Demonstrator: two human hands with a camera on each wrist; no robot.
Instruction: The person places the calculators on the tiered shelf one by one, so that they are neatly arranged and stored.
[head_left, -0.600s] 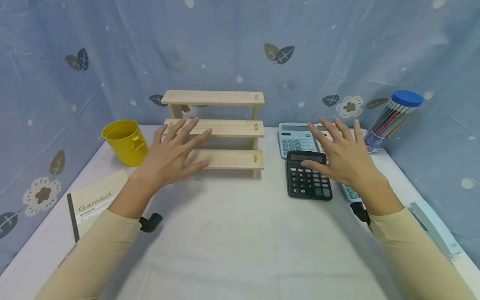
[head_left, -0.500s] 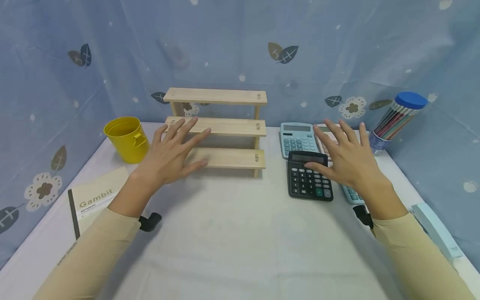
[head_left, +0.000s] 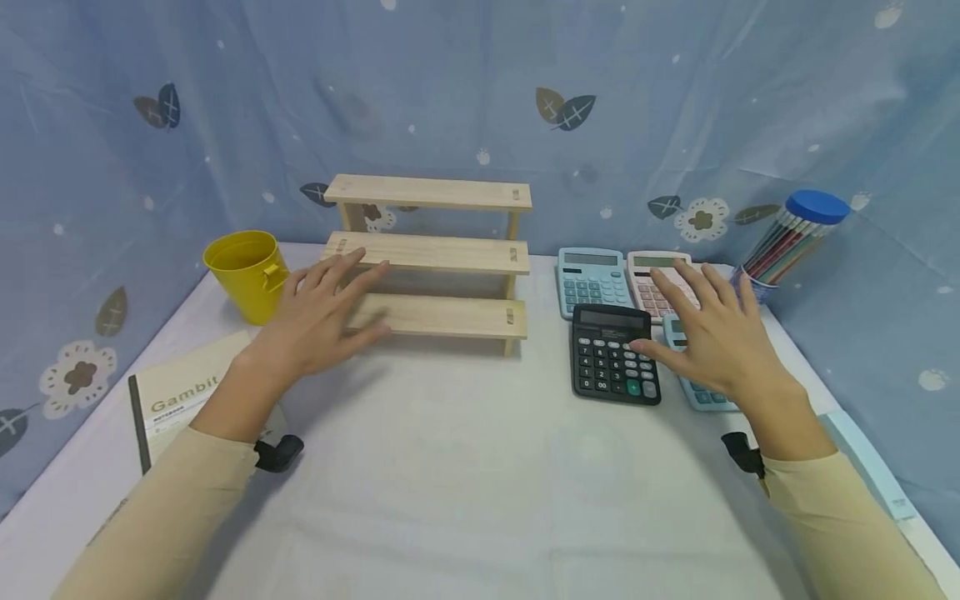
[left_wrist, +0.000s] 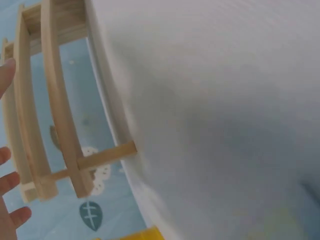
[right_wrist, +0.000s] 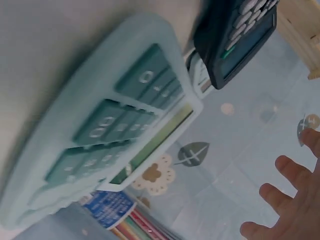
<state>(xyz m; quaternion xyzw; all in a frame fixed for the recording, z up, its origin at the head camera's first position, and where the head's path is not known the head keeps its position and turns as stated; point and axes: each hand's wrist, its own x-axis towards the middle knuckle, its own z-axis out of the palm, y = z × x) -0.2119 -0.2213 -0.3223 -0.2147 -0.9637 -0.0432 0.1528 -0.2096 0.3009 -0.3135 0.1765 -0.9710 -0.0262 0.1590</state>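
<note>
My left hand [head_left: 303, 325] hovers with spread fingers in front of the left end of a three-tier wooden shelf [head_left: 442, 317], holding nothing. Its fingers also show at the left edge of the left wrist view, beside the shelf boards [left_wrist: 65, 110]. On the right, my right hand [head_left: 720, 342] hangs spread and unoccupied over the calculators. Below and beside it lie a black calculator [head_left: 611, 358], a blue calculator [head_left: 592, 279], a pink calculator [head_left: 652, 287] and a second blue one partly hidden by the hand. That nearer blue calculator [right_wrist: 115, 115] fills much of the right wrist view.
A yellow bucket [head_left: 247, 275] stands at the back left, with a Gambit notebook [head_left: 187, 387] in front of it, partly under the left arm. At the back right is a blue-lidded tub of pencils [head_left: 795, 237]. A pale blue box [head_left: 870, 467] lies along the right edge.
Both hands have drifted apart and slightly toward the body, the left one leftward, the right one rightward. More of the pink and nearer blue calculators now shows.
</note>
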